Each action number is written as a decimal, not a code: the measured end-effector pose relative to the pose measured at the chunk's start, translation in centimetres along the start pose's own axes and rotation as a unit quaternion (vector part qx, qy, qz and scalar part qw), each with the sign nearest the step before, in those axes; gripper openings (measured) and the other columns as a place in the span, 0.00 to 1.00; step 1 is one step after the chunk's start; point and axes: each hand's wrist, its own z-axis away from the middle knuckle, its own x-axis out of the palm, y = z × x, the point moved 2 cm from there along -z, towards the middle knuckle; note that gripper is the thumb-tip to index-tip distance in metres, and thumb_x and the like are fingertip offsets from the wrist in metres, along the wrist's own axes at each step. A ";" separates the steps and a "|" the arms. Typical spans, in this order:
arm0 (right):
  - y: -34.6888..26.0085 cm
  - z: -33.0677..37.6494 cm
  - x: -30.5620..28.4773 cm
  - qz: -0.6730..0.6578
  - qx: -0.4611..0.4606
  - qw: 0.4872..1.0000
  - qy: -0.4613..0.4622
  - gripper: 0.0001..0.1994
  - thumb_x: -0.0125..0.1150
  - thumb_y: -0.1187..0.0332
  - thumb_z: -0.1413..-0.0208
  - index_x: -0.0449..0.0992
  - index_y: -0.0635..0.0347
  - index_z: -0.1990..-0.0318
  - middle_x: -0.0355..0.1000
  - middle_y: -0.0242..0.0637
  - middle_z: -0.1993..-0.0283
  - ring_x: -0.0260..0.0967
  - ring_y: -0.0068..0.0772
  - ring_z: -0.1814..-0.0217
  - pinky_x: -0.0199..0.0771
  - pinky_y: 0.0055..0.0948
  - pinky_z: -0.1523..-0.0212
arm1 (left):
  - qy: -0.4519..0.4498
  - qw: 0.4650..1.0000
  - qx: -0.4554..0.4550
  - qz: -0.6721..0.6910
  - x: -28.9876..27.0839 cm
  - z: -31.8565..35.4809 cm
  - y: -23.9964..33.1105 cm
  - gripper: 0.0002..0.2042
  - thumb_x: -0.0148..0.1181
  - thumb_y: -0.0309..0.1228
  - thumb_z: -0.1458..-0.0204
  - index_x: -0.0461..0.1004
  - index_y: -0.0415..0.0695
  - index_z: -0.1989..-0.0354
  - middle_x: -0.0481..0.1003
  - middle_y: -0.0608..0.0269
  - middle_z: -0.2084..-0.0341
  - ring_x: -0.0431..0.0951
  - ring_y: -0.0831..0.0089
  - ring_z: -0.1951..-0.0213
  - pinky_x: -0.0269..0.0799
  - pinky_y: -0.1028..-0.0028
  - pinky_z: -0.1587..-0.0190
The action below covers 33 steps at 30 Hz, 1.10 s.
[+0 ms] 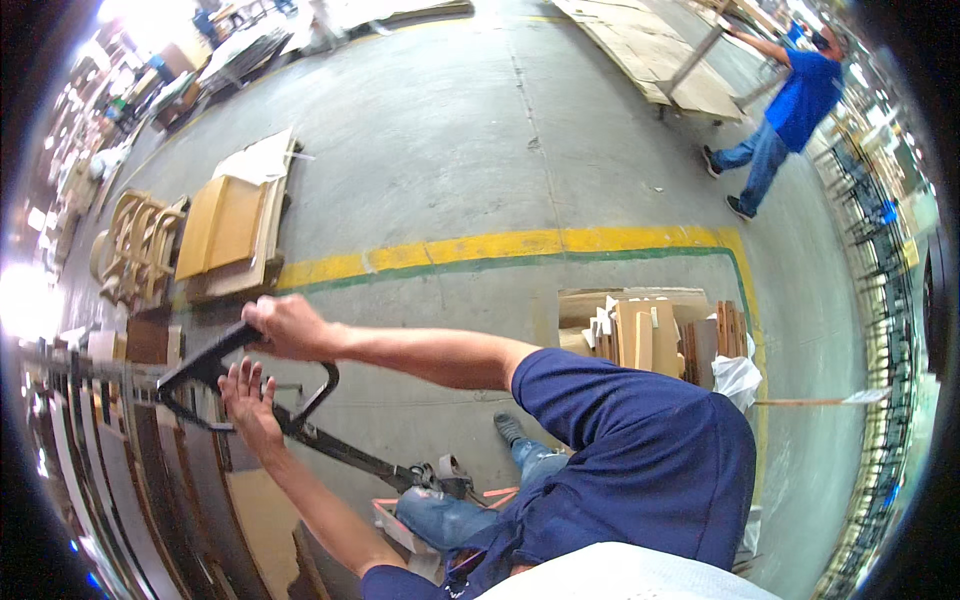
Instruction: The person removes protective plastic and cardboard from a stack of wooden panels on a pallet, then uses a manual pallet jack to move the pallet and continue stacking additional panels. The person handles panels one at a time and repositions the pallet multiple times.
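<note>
The black loop handle [207, 357] of a wheeled lifting truck stands left of centre, over the bare strip of floor between the person and the standing panels. The right grip [288, 327] is wrapped around its upper corner. The left grip [250, 402] lies across the loop's near side, fingers straightened and spread; whether the palm bears on it I cannot tell. The truck's long axis follows the dark shaft [350, 453], slanting from the loop, at upper left, down right to the base [450, 478] beside the person's jeans [440, 515].

Underfoot is smooth grey concrete floor [440, 160], crossed by a yellow stripe [500, 245] edged with a green line [480, 264]. Upright brown panels [120, 480] crowd the lower left, close to the loop. Beyond the stripe sit curved wooden frames [140, 245] and a stack of boards [228, 230]; a wide stretch of floor opens past them. Wood offcuts [640, 335] are piled right of the person. Farther off, a co-worker in a blue shirt [805, 95] holds a flat cart [640, 50], and dark racks [880, 300] line the right edge.
</note>
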 end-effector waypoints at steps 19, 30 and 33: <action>8.8 -2.3 -1.3 -0.374 -0.038 0.894 -0.245 0.28 0.54 0.61 0.46 0.53 0.57 0.40 0.65 0.56 0.52 0.69 0.59 0.55 0.71 0.47 0.59 | 0.260 0.925 0.270 -0.061 16.8 -6.7 -4.7 0.20 0.39 0.40 0.38 0.62 0.35 0.49 0.70 0.53 0.61 0.72 0.64 0.60 0.72 0.68 0.56; 23.8 -13.6 0.8 -0.314 0.051 0.712 -0.626 0.27 0.60 0.69 0.51 0.61 0.59 0.41 0.72 0.45 0.64 0.72 0.35 0.65 0.72 0.35 0.61 | 0.282 0.957 0.071 0.003 17.8 -13.7 -8.2 0.18 0.51 0.34 0.49 0.72 0.32 0.56 0.76 0.58 0.64 0.75 0.69 0.60 0.70 0.70 0.56; 24.4 -20.5 7.5 -0.347 -0.145 0.773 -0.510 0.22 0.61 0.72 0.55 0.67 0.63 0.50 0.70 0.47 0.61 0.71 0.44 0.59 0.72 0.36 0.59 | 0.411 0.910 -0.012 -0.048 18.8 -13.4 -9.3 0.18 0.55 0.37 0.49 0.73 0.34 0.57 0.76 0.63 0.72 0.74 0.79 0.68 0.69 0.76 0.66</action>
